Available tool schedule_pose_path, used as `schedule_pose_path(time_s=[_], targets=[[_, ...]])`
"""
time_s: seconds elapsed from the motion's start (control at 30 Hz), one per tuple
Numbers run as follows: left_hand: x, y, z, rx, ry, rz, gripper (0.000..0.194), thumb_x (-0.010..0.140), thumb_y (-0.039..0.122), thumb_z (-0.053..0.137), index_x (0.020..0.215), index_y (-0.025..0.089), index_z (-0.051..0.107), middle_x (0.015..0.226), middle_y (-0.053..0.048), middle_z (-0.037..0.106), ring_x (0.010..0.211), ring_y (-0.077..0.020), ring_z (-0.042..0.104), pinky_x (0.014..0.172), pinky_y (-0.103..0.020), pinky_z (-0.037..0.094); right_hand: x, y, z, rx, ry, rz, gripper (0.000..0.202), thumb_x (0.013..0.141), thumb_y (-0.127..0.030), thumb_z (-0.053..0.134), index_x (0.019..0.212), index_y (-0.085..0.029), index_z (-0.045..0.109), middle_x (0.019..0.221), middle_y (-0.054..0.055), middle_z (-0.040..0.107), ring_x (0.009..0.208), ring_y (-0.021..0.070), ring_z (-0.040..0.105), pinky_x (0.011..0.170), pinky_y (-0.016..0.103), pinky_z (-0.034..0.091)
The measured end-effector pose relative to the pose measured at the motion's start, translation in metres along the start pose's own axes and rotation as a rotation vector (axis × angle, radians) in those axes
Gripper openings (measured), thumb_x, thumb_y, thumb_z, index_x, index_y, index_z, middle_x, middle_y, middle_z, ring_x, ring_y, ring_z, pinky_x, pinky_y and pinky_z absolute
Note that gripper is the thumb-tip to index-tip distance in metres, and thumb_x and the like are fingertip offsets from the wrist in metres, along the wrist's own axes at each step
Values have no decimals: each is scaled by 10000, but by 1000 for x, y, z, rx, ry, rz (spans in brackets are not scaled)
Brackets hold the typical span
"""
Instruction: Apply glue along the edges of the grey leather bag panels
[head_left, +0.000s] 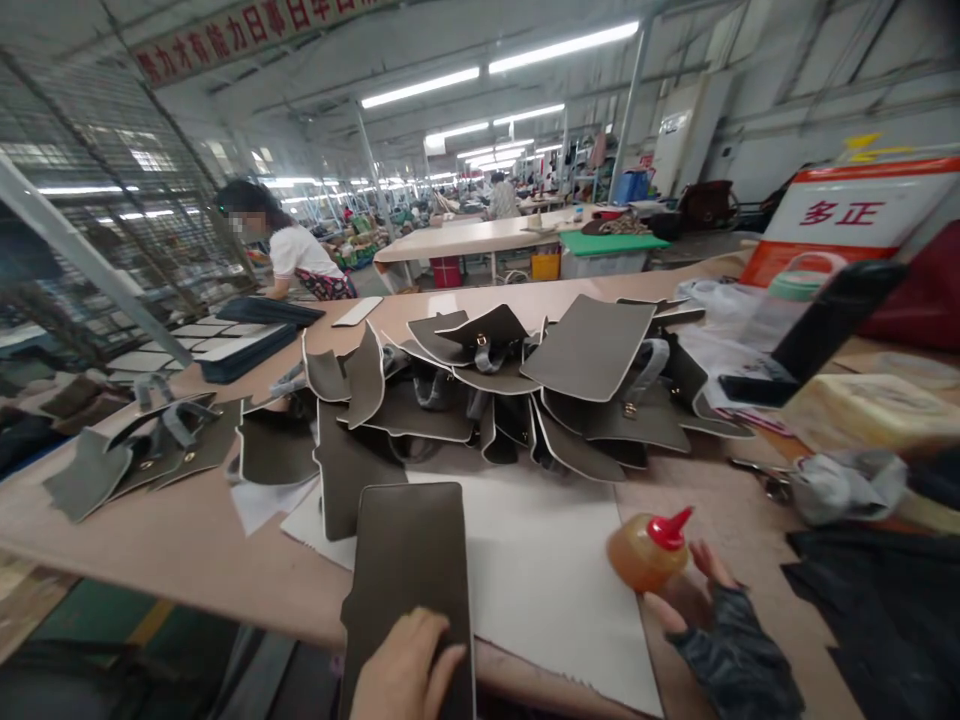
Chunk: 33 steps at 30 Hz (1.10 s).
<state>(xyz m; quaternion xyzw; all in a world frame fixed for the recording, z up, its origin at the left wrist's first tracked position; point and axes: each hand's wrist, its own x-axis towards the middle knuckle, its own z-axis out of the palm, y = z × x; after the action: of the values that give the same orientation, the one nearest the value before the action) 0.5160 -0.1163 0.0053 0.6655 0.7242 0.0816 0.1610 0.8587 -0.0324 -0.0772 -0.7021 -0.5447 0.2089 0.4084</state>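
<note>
My left hand point(406, 666) presses on the near end of a flat, dark grey leather panel point(407, 570) that lies on a white sheet of paper point(544, 580) at the table's front edge. My right hand point(716, 625), in a dark fingerless glove, cups an amber glue bottle with a red pointed cap point(649, 548), which leans over the right edge of the paper. A heap of grey leather bag pieces with straps and buckles point(525, 385) lies just beyond the paper.
More grey pieces point(142, 450) lie at the left. A black phone on a stand point(817, 330), a water bottle point(787, 300), scissors point(761, 475) and a rag point(847, 485) are at the right. A seated person point(289, 250) works at the far left.
</note>
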Motion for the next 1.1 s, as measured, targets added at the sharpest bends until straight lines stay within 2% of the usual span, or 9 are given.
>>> schedule_pose_path(time_s=[0.17, 0.27, 0.43, 0.53, 0.63, 0.8, 0.93, 1.03, 1.1], targets=[[47, 35, 19, 170, 25, -169, 279, 847, 421, 438, 934, 177, 540, 983, -109, 600, 919, -240, 614, 739, -303, 478, 27, -8, 32, 311, -109, 33, 963, 560, -527, 660, 1347, -157, 246, 1189, 182, 523, 1028, 359, 573, 916, 471, 463], [58, 37, 28, 170, 32, -194, 233, 871, 356, 391, 923, 168, 518, 949, -106, 591, 858, -236, 630, 692, -304, 472, 34, -8, 32, 240, -140, 18, 808, 571, -495, 681, 1243, -162, 380, 1144, 168, 562, 1001, 345, 591, 917, 459, 462], [60, 24, 24, 74, 29, -204, 151, 847, 321, 447, 911, 192, 493, 958, -71, 614, 867, -197, 635, 716, -269, 455, 29, -46, -13, 204, -132, 12, 554, 586, -477, 635, 1035, -165, 547, 1028, 167, 647, 959, 358, 611, 916, 505, 447], [60, 21, 21, 24, 23, -210, 157, 827, 331, 484, 898, 191, 498, 928, -63, 630, 860, -187, 635, 712, -255, 454, 23, -89, -48, 306, -367, 15, 496, 554, -407, 697, 1016, -237, 642, 1056, 101, 673, 1007, 339, 608, 893, 447, 486], [60, 21, 20, -2, 20, -203, 199, 856, 314, 432, 946, 162, 524, 966, -89, 642, 929, -190, 623, 774, -255, 452, 19, -118, -64, 491, -476, 66, 578, 557, -450, 661, 1105, -270, 637, 1118, 88, 654, 1039, 345, 594, 821, 442, 521], [64, 21, 24, -19, -8, -220, 451, 857, 165, 349, 1288, 43, 405, 1242, -186, 564, 1121, -221, 554, 899, -292, 427, 11, -128, -51, 535, -660, 155, 551, 537, -436, 680, 1053, -243, 662, 1077, 106, 672, 993, 350, 613, 791, 462, 518], [73, 18, 26, -48, -23, -237, 467, 831, 130, 356, 1279, 58, 466, 1244, -175, 578, 1097, -228, 578, 918, -288, 421, 5, -114, -33, 737, -804, 231, 565, 609, -456, 654, 1136, -262, 600, 1151, 92, 628, 1031, 331, 590, 829, 455, 494], [76, 14, 25, -103, -21, -230, 447, 831, 143, 375, 1253, 74, 505, 1221, -145, 606, 1101, -187, 577, 934, -229, 398, 0, -94, -14, 963, -807, 425, 453, 757, -478, 540, 1164, -279, 540, 1160, 91, 605, 925, 290, 631, 708, 423, 537], [76, 11, 25, -141, -11, -233, 420, 848, 172, 379, 1231, 86, 530, 1198, -129, 625, 1077, -178, 593, 920, -218, 408, -2, -84, 1, 912, -790, 419, 401, 775, -448, 550, 1131, -264, 536, 1125, 98, 613, 883, 277, 637, 663, 402, 545]])
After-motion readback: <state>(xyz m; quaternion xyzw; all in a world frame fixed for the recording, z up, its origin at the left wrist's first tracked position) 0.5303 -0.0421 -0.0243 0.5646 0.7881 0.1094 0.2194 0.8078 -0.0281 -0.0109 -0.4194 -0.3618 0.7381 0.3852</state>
